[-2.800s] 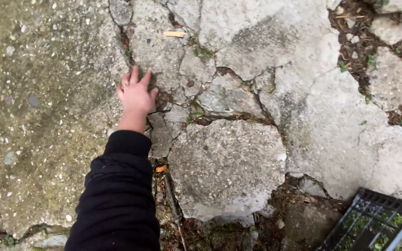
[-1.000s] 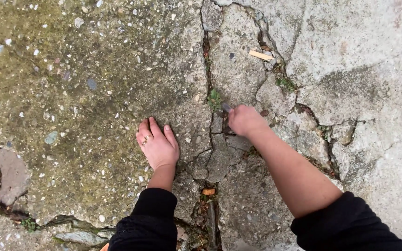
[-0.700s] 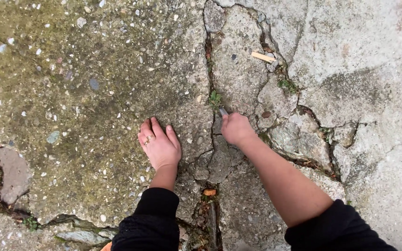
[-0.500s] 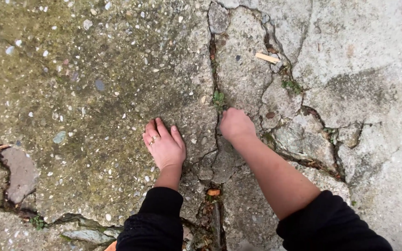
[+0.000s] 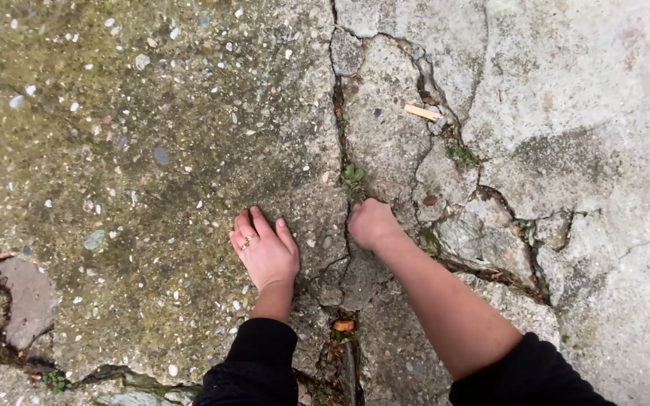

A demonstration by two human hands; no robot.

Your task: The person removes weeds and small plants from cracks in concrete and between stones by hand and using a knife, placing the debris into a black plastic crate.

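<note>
Far left, a flat reddish-brown stone (image 5: 30,301) sits sunk in a gap of the ground. Across the wide left stretch you have the mossy, pebble-flecked concrete slab (image 5: 137,150), greenish and rough. Your left hand (image 5: 265,252) lies flat on that slab, palm down, fingers together and pointing away from you, a gold ring on one finger, black sleeve at the wrist. Just right of it runs the long dark crack (image 5: 338,120) splitting the concrete top to bottom. In that crack, just above your right hand (image 5: 370,223), stands the small green leafy weed (image 5: 352,175), low, a few short leaves, rooted in the dirt of the seam. Your right hand is curled into a closed fist right at the crack, knuckles up; whether it grips anything I can't tell. Below, a small orange leaf scrap (image 5: 344,325) lies in the same seam between your forearms. Further right, a short pale wooden stick (image 5: 423,112) rests by a side crack, then broken grey concrete chunks (image 5: 483,233), loose and tilted.
</note>
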